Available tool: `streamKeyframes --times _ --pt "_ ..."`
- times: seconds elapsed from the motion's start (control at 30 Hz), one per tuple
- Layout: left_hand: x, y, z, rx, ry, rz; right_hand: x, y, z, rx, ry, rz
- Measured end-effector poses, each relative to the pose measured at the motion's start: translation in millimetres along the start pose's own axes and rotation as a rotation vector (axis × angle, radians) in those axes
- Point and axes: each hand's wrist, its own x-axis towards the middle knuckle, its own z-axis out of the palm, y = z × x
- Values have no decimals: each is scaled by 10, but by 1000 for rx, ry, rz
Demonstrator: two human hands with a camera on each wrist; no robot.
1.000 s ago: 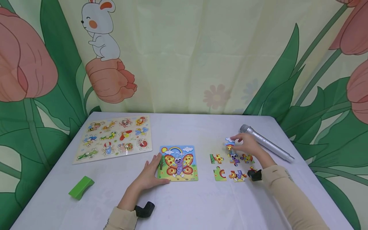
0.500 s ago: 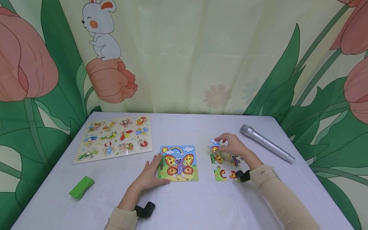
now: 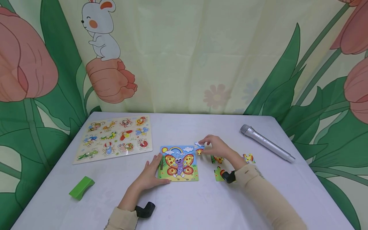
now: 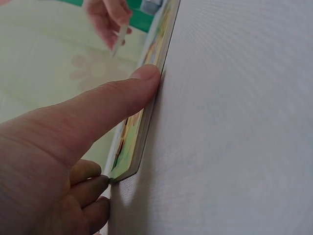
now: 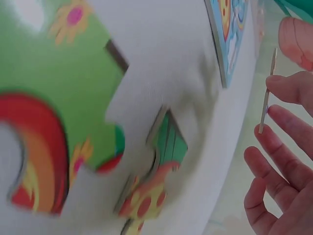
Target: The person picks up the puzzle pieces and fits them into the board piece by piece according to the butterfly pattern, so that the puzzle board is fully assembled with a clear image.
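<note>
My right hand [image 3: 219, 148] pinches a small puzzle piece [image 3: 199, 149] between thumb and fingers, just off the upper right corner of a square butterfly puzzle board [image 3: 189, 175]. In the right wrist view this piece [image 5: 264, 105] is seen edge-on, raised above the table. My left hand [image 3: 149, 175] rests at the board's left side, its thumb [image 4: 122, 95] against the near edge and its fingers along the left edge. Below my right hand lie a green piece [image 5: 88, 63] and a yellow spotted piece [image 5: 146, 198]; other pieces are hidden by the arm.
A larger insect puzzle board [image 3: 115, 135] lies at the back left. A green arch-shaped block [image 3: 81, 187] sits at the front left. A silver microphone [image 3: 267, 143] lies at the back right, with another loose puzzle piece [image 3: 249, 158] nearer me.
My right hand has carried the puzzle piece leftward from the back of the loose pieces to the board's upper right corner. My left hand and the board have stayed in place.
</note>
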Motion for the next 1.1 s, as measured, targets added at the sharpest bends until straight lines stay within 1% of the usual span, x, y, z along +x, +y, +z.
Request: streamKeyframes --times 0.13,0.27,0.37,0.43,0.63,0.9,1.1 --pt "-6 6 -5 -5 1 -2 58 -79 104 19 -18 -12" --pt "-9 3 -7 -7 1 -6 114 -135 203 33 -40 5" --pt "-10 -2 -4 -5 -1 -9 156 -154 260 21 -55 16" --pt "-12 -2 -2 -4 -3 -10 180 -162 287 13 -58 5" --pt "-15 2 -5 -11 -3 -1 222 -199 322 -17 -65 -28" --pt "-20 4 -8 -4 -5 4 253 -236 366 -47 -78 31" --pt "-7 4 -8 -14 -3 -2 276 -233 387 -55 -89 39"
